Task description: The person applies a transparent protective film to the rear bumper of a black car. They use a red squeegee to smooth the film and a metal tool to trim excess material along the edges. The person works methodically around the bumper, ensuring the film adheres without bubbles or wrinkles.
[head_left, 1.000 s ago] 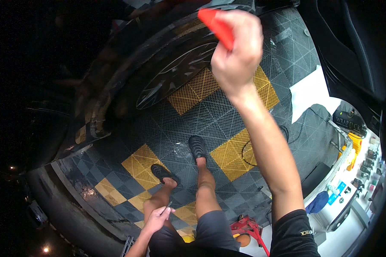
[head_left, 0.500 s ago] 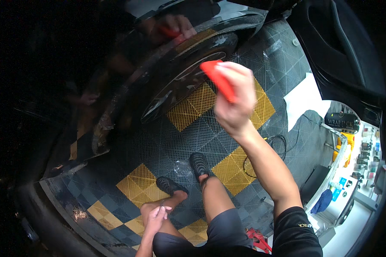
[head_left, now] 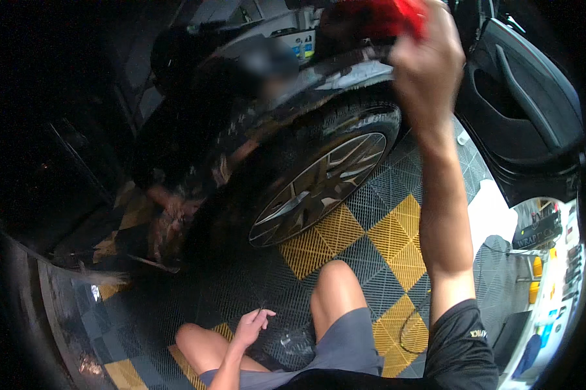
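Observation:
My right hand point(head_left: 429, 68) is raised at the upper right, closed round a red squeegee point(head_left: 415, 14) and blurred by motion. It is up by the glossy black car fender point(head_left: 286, 88), which mirrors red and my own shape; whether the squeegee touches the paint I cannot tell. Below the fender is the car's wheel point(head_left: 322, 188) with dark tyre and silver spokes. Low over my lap, my left hand point(head_left: 251, 327) has its fingers pinched together, with a small dark tip showing at them; what that is stays too small to make out.
An open black car door point(head_left: 520, 97) stands at the right. A white sheet point(head_left: 491, 218) lies on the floor of grey and yellow grid tiles point(head_left: 397, 240). A dark cable point(head_left: 407, 331) loops near my right arm. Shelves and a bench point(head_left: 553, 312) line the far right.
My right hand has gone up and right with the squeegee, from in front of the wheel to the upper fender. The view has shifted; my knees are now bent more, with my feet out of sight.

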### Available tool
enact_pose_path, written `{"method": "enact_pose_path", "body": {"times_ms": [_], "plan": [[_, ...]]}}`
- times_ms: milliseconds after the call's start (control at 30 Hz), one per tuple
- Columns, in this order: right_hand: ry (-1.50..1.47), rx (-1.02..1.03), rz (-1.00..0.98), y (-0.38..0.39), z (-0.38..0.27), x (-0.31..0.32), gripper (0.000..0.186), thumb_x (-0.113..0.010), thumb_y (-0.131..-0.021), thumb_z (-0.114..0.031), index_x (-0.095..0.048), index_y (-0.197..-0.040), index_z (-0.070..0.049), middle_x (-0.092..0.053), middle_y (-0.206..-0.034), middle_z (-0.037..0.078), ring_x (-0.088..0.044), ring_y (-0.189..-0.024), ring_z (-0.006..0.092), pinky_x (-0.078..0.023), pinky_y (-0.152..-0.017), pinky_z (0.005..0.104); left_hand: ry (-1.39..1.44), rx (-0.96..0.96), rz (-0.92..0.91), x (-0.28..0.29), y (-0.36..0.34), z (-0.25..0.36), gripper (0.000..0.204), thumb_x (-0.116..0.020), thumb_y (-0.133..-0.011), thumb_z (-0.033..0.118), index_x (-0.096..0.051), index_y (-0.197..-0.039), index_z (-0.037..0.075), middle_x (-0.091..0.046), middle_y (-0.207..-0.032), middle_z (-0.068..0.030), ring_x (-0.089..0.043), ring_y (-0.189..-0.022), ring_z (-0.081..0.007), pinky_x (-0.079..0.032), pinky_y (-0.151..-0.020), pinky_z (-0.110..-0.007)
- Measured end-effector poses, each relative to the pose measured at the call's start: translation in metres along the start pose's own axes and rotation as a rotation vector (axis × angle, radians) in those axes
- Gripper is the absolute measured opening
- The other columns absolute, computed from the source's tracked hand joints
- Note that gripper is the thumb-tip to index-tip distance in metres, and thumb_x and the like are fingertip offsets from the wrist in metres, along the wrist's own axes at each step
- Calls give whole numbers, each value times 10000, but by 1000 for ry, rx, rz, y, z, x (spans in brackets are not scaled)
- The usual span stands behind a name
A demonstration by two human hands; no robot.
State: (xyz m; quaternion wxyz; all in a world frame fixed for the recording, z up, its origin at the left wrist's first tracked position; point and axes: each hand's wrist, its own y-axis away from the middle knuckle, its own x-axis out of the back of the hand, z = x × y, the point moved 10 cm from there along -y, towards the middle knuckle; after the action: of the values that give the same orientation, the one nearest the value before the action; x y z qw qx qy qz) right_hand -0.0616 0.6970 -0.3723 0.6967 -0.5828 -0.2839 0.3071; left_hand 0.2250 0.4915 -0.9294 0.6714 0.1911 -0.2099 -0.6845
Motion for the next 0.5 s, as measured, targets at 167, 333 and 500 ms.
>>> {"method": "enact_pose_path", "body": {"times_ms": [167, 333, 500], "plan": [[164, 214, -181, 65, -195, -26, 241, -637, -839, -178, -649, -1071, -115, -608, -938, 114, -604, -782, 271, -482, -628, 406, -432, -164, 83, 11, -42, 5, 364, -563, -1049, 342, -743, -1132, 37, -666, -779, -127, -644, -723, -201, -517, -727, -349], [-247, 12, -399, 41, -171, -3, 424, -654, -759, 48, -661, -1170, -53, -698, -1093, 156, -694, -976, 363, -577, -827, 441, -343, -121, 61, 20, -33, 13, 376, -552, -1050, 350, -743, -1145, 42, -744, -920, -182, -704, -793, -274, -545, -768, -398], [85, -72, -75, -61, -51, -14, 251, -523, -942, -27, -696, -1124, -25, -707, -1029, 226, -679, -1001, 414, -526, -902, 479, -442, -213, 18, 26, -37, 5, 430, -558, -1038, 408, -742, -1115, 28, -749, -987, -211, -713, -880, -342, -539, -814, -425]]}}
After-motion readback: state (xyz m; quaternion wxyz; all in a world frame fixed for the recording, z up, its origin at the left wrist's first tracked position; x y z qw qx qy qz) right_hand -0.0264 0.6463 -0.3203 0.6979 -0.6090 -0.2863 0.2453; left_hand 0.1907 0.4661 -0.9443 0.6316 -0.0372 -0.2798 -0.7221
